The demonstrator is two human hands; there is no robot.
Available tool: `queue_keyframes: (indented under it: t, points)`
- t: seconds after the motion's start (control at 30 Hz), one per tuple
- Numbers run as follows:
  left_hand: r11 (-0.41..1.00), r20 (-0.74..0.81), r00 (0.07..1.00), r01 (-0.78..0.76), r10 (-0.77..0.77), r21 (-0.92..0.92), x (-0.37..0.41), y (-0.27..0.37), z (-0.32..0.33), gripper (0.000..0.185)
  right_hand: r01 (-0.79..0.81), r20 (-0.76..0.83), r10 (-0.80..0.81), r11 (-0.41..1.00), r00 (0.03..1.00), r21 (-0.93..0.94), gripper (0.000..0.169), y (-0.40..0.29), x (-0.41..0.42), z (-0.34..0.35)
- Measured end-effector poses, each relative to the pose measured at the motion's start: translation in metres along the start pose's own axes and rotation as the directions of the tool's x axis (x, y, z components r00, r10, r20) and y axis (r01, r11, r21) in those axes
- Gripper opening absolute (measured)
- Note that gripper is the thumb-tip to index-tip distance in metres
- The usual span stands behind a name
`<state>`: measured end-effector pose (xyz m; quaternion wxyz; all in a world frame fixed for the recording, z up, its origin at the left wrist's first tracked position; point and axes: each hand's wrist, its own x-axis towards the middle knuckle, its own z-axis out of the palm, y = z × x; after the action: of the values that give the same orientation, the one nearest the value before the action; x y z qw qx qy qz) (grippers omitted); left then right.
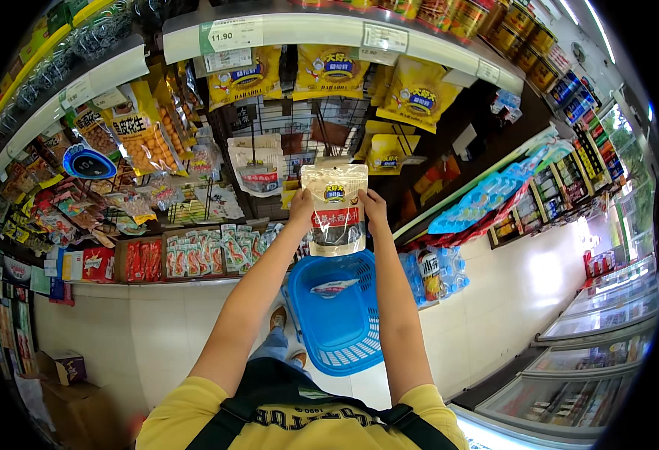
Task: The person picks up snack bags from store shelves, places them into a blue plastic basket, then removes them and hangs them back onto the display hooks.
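Between my two hands is a glossy cream-coloured stand-up pouch of seeds [338,194], held upright with its printed front towards me. A red band crosses it and dark seeds show through its lower window. My left hand [302,209] pinches its left edge, and my right hand [372,208] grips the right edge. Below the pouch stands a blue plastic shopping basket [335,363] with slotted sides. One small flat packet [335,288] lies inside it. Behind my left hand, similar cream pouches [257,163] hang on a rack hook.
Yellow snack bags [329,70] hang under a shelf edge [307,28] with price tags. Boxes of small packets [194,253] line the low shelf at left. Shrink-wrapped bottles [442,273] stand on the floor right of the basket. Glass-topped freezers [577,388] run along the right.
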<state>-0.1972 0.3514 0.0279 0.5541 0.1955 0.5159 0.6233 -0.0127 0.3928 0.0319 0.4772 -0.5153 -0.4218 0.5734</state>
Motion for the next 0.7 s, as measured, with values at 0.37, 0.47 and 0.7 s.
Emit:
queue_keyframes:
  t: [0.37,0.47,0.7]
  points:
    - [0.952,0.070,0.968,-0.248,0.239,0.181,-0.008,0.013,-0.018,0.024,0.075,-0.022,-0.074,0.996,0.997,0.048,0.013,0.004,-0.002,0.020]
    - [0.965,0.074,0.965,-0.256,0.252,0.050,-0.002,0.011,-0.021,0.027,0.154,-0.004,-0.154,0.987,0.988,0.051,0.014,0.003,0.002,0.024]
    - [0.974,-0.004,0.975,-0.222,0.222,-0.035,0.018,0.029,-0.007,0.032,0.078,0.023,-0.080,0.995,0.997,0.068,0.015,-0.014,0.024,0.035]
